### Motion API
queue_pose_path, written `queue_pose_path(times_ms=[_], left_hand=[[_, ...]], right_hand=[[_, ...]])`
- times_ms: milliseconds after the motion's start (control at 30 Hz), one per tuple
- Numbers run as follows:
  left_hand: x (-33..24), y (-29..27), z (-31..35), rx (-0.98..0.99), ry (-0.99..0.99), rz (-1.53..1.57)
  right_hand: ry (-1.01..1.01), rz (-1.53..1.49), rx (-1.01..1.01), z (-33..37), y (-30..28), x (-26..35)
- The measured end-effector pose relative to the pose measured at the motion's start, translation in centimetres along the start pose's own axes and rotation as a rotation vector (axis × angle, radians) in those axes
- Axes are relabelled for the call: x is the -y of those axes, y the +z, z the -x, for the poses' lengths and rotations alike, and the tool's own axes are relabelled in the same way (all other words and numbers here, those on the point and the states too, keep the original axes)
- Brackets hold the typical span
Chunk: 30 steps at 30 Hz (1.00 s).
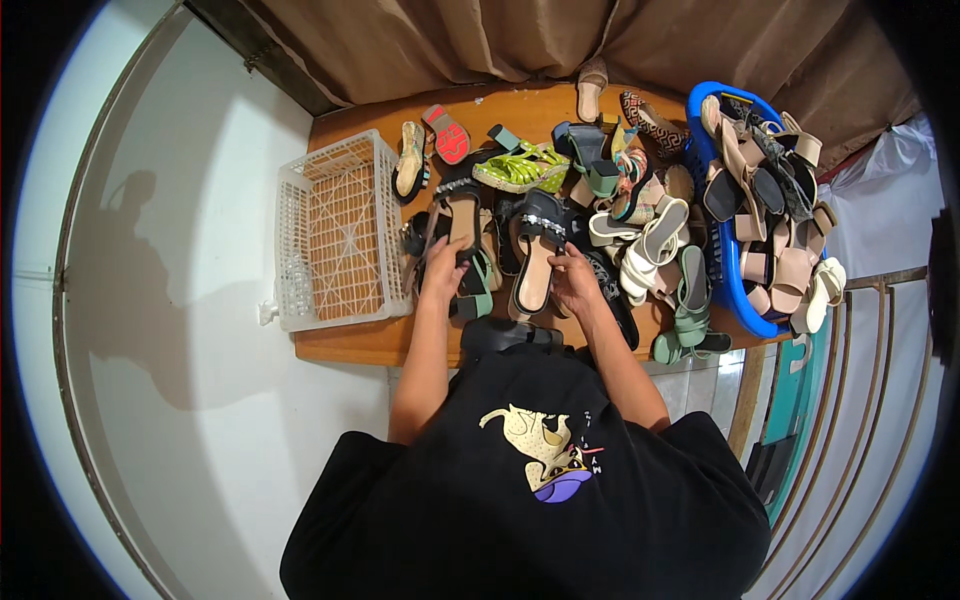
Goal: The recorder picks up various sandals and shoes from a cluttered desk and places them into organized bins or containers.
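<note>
My left hand [443, 268] is closed on a black sandal [462, 212] with a tan insole and a jewelled strap. In my right hand [573, 280] is a similar black sandal [537, 265], gripped at the side of its heel end. Both sandals point away from me, side by side over the heap. Right of my right hand lie a black patterned shoe [612, 290] and white strappy sandals [655, 250]. A green sandal [478, 290] lies beside my left hand, partly covered.
An openwork white plastic crate [387, 215] stands at the left of the wooden table [345, 343]. At the right, a blue basket [745, 318] is heaped with sandals. Bright green sandals [520, 168], a red-soled shoe [447, 135] and several others cover the middle. A brown curtain [450, 45] hangs behind.
</note>
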<state>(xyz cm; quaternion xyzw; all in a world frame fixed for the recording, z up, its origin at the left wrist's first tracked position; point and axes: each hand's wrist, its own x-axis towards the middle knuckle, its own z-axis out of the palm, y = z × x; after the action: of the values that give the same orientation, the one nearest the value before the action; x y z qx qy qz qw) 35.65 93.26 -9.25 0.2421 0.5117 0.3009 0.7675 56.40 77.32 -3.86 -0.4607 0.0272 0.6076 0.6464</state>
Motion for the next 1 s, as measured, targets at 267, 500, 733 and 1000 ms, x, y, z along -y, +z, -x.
queue_pose_path(times_ms=[267, 500, 733, 1000], left_hand=[[4.7, 3.3, 6.2, 0.631, -0.286, 0.137], [4.4, 7.2, 8.3, 0.615, -0.151, -0.096], [4.3, 10.8, 10.4, 0.379, 0.291, -0.242], [3.9, 11.1, 11.2, 0.490, 0.357, -0.162]], right_hand=[[-0.081, -0.059, -0.062, -0.5, -1.6, -0.6], [-0.165, -0.117, 0.040, 4.6, 0.3, 1.5], [-0.435, 0.012, 0.018, 6.0, -0.1, 3.0], [-0.805, -0.009, 0.046, 7.5, 1.6, 5.4]])
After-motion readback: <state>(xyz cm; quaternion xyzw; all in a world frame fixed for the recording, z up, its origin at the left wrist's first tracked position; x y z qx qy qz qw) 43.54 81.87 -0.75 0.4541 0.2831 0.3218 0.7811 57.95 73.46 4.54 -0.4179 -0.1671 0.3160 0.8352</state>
